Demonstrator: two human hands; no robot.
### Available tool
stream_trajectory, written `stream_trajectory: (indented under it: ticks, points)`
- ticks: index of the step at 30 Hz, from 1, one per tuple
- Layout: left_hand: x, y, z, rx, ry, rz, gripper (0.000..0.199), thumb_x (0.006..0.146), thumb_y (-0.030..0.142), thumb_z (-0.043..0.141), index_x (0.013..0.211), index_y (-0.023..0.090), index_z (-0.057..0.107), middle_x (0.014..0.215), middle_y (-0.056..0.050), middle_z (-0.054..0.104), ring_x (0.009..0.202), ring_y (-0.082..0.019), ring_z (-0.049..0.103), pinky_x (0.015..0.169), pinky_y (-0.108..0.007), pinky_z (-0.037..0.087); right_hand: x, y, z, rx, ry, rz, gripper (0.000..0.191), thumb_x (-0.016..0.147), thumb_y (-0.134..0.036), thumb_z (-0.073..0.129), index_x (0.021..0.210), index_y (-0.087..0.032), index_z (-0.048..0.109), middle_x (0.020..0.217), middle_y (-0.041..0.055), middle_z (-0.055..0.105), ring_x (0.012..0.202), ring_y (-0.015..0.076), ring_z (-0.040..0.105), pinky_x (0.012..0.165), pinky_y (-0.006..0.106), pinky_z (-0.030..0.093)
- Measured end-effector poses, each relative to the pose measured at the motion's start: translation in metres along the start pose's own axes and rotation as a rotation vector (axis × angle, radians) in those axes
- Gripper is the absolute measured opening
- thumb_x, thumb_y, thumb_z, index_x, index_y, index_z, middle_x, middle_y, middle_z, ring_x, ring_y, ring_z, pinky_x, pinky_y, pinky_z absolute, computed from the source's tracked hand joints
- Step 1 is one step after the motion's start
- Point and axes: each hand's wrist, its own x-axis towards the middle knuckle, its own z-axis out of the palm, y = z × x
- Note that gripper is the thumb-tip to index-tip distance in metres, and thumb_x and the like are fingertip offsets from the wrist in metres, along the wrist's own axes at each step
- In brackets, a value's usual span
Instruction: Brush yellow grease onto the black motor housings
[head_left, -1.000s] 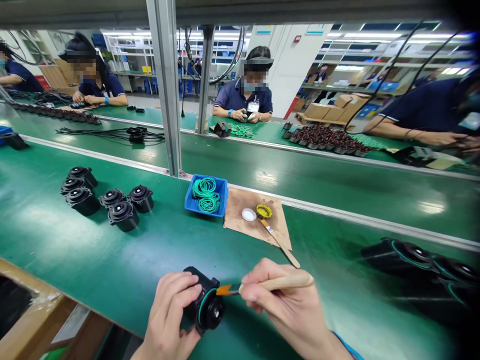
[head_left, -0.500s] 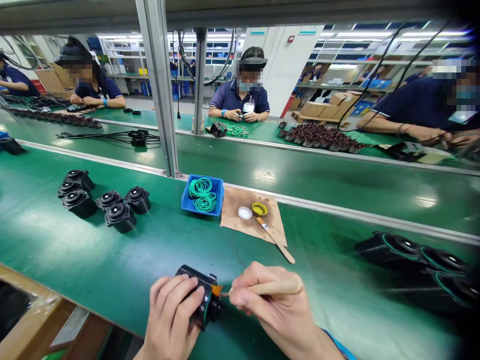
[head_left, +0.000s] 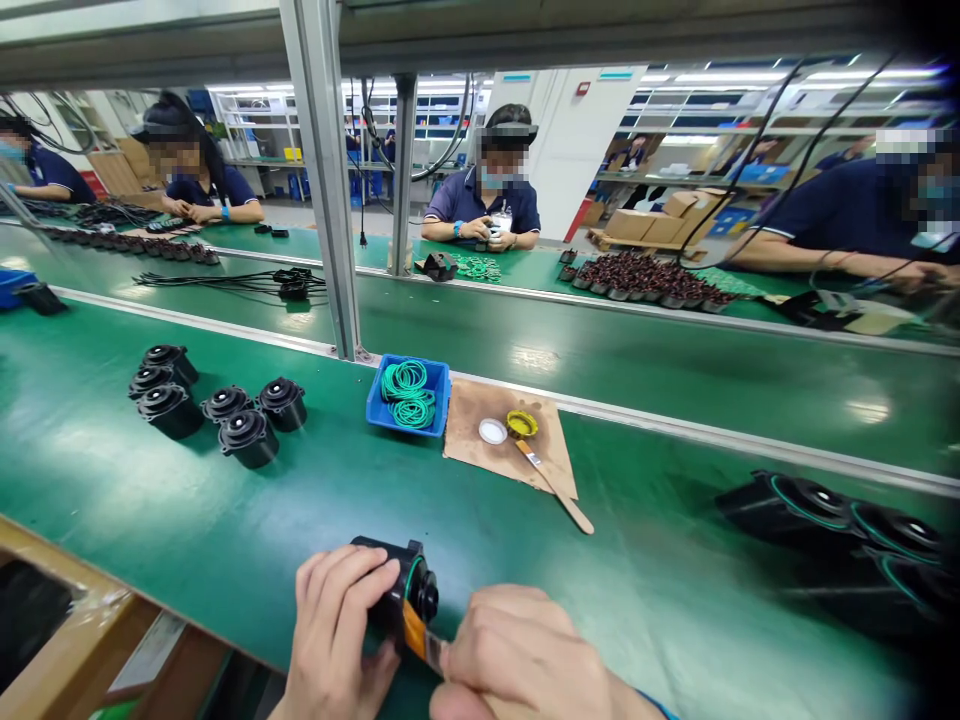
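A black cylindrical motor housing (head_left: 386, 607) lies tilted on its side near the bench's front, its flanged end facing right. My left hand (head_left: 337, 625) is closed round its body from the left. A green rubber ring (head_left: 412, 580) sits round the flanged end. My right hand (head_left: 529, 645), knuckles up, is closed on a flat paint brush, its handle mostly hidden beneath the hand. The orange bristles (head_left: 413, 630) touch the lower near side of the rim, beside the ring.
A blue bin (head_left: 370, 408) holds green rings. Beside it, stained cardboard (head_left: 469, 455) carries a yellow pot (head_left: 522, 424), a white lid (head_left: 493, 431) and a second brush (head_left: 559, 490). Black housings stand at left (head_left: 247, 440) and right (head_left: 795, 505). Co-workers sit beyond a metal post (head_left: 319, 180).
The brush has swept from the upper side of the rim down to its lower near side. My right hand has rolled over and dropped lower. My left hand still grips the housing.
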Motion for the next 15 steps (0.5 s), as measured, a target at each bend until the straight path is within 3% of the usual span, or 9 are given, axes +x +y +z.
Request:
stream_trajectory:
  ticks: [4, 11, 15]
  points:
    - [0.003, -0.003, -0.005, 0.016, -0.021, -0.009, 0.032, 0.087, 0.024, 0.064, 0.119, 0.018, 0.061, 0.108, -0.011, 0.07, 0.101, -0.027, 0.066, 0.088, -0.039, 0.051, -0.007, 0.002, 0.003, -0.116, -0.105, -0.06, 0.051, 0.108, -0.037, 0.033, 0.068, -0.018, 0.059, 0.053, -0.0001, 0.055, 0.049, 0.0117, 0.049, 0.054, 0.026, 0.041]
    - [0.01, -0.004, -0.011, 0.007, -0.015, -0.041, 0.036, 0.083, 0.022, 0.07, 0.117, 0.018, 0.06, 0.105, -0.01, 0.069, 0.098, -0.025, 0.067, 0.085, -0.037, 0.056, 0.003, 0.006, 0.0, -0.213, -0.199, -0.186, 0.056, 0.108, -0.028, 0.031, 0.059, -0.019, 0.055, 0.049, -0.0008, 0.052, 0.044, 0.0118, 0.043, 0.05, 0.026, 0.038]
    - [0.01, -0.002, -0.01, -0.097, -0.009, -0.2, 0.042, 0.076, 0.032, 0.081, 0.112, 0.022, 0.062, 0.104, -0.008, 0.069, 0.097, -0.025, 0.068, 0.082, -0.034, 0.059, 0.013, 0.011, -0.014, -0.183, -0.166, -0.157, 0.051, 0.108, -0.029, 0.034, 0.064, -0.018, 0.058, 0.051, 0.0005, 0.057, 0.044, 0.0123, 0.048, 0.048, 0.027, 0.037]
